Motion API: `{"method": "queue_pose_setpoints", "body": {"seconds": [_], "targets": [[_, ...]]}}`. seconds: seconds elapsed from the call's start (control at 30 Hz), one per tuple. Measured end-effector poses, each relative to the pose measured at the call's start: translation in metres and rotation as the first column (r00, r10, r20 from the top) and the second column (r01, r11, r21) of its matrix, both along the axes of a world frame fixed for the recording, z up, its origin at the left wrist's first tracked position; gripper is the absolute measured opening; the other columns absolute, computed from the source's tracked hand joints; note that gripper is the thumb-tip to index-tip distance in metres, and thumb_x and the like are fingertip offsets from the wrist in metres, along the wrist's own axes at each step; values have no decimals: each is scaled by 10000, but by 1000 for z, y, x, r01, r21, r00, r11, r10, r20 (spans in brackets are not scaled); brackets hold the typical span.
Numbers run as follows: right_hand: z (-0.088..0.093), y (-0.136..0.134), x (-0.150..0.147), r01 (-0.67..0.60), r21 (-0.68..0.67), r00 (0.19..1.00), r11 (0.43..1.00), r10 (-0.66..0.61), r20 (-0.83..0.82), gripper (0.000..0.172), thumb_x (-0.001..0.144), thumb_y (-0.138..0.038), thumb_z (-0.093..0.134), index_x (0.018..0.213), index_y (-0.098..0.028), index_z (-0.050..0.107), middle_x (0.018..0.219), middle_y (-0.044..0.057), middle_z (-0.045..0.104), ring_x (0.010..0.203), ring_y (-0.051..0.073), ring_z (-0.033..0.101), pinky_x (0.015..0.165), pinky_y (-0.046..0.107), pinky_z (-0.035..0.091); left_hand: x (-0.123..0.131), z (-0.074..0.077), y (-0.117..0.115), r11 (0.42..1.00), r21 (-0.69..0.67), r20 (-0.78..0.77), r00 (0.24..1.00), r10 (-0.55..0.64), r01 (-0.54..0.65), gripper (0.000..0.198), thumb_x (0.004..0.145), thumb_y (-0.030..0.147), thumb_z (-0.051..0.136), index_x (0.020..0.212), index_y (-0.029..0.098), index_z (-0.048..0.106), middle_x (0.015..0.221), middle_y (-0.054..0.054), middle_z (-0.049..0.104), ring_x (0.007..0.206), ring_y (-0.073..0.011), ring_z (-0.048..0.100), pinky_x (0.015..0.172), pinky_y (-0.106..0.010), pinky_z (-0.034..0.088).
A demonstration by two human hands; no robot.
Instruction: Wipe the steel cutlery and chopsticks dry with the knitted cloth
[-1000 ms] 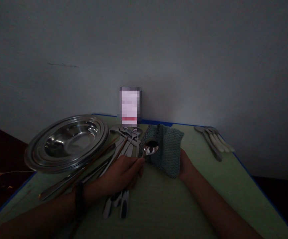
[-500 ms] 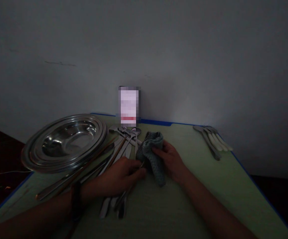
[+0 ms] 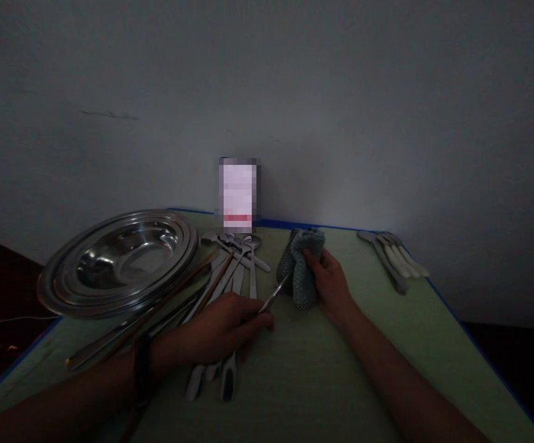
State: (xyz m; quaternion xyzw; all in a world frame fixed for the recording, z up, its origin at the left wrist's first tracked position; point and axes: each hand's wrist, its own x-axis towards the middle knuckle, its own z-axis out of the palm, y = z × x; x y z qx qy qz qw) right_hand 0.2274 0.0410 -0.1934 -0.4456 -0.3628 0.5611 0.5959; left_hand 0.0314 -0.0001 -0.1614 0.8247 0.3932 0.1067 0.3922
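Observation:
My left hand, with a dark band at the wrist, is closed around a thin metal piece of cutlery. Its far end goes into a grey-green cloth, so I cannot tell whether it is a spoon or a fork. My right hand pinches the folded cloth from the right. Beneath and beyond my left hand lies a loose pile of metal cutlery with spoon bowls at the far end. Part of that pile is hidden by my left hand and forearm.
Stacked steel plates or basins stand at the left. Long utensils lie beside them. A lit phone-like screen, blurred, leans on the wall. Several spoons and forks, some white-handled, lie at the right edge of the green table.
My right hand and the cloth have moved right and away from me. More of the metal cutlery in my left hand shows between hand and cloth. My left hand has barely moved.

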Motion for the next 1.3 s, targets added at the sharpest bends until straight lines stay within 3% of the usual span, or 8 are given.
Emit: {"method": "queue_pose_setpoints", "body": {"seconds": [0.13,0.33,0.53,0.8,0.87,0.97,1.13,1.3], "targets": [[0,1,8,-93,21,995,995,92,39,313,659,-347,705,930,-220,612,895,4,689,828,174,626,799,316,472,0,-2,-1,1000,28,5,1000,11,-11,423,919,417,371,669,162,599,539,16,560,520,-114,533,511,-187,365],[3,3,22,-313,-51,949,948,312,-33,289,599,-228,734,857,-203,607,820,-4,693,730,160,634,755,322,487,-3,3,-1,994,-101,44,998,49,-44,363,920,399,356,745,177,583,557,26,555,544,-122,541,523,-186,387],[-2,6,21,-291,7,956,957,291,-49,243,671,-277,697,890,-219,609,844,-13,682,825,165,623,834,329,460,-4,4,0,986,-126,42,992,116,-110,396,925,400,315,677,178,530,543,32,523,546,-127,532,543,-200,399],[-4,8,27,-252,88,934,964,218,283,210,739,-311,634,921,-208,625,908,2,674,866,165,598,848,316,440,-4,2,-2,984,-135,99,987,128,-114,384,907,382,322,621,188,490,506,32,496,481,-116,493,509,-204,382],[-1,8,35,-384,18,891,923,365,269,228,703,-258,658,922,-207,622,887,-4,680,831,160,610,835,326,451,-5,3,-3,978,-161,118,981,156,-136,411,900,403,309,590,188,472,487,32,475,458,-111,472,483,-202,372],[5,8,48,-602,-73,764,796,600,238,251,650,-202,682,897,-192,635,852,-1,687,798,155,621,833,336,458,-5,6,-4,961,-199,108,971,215,-191,464,891,433,269,532,189,432,449,32,434,412,-102,422,437,-204,343],[13,7,58,-738,-126,603,663,731,319,230,634,-200,700,861,-173,672,839,8,691,805,148,616,861,320,439,-5,10,-5,974,-145,59,981,187,-177,437,868,442,299,558,179,458,492,30,448,459,-105,443,457,-206,338],[4,8,55,-633,-104,708,767,628,324,157,683,-280,692,819,-202,680,805,-13,684,770,138,609,819,313,447,-5,8,-3,958,-203,76,972,223,-204,495,883,450,245,500,186,416,423,37,414,396,-93,400,439,-210,341]]}}
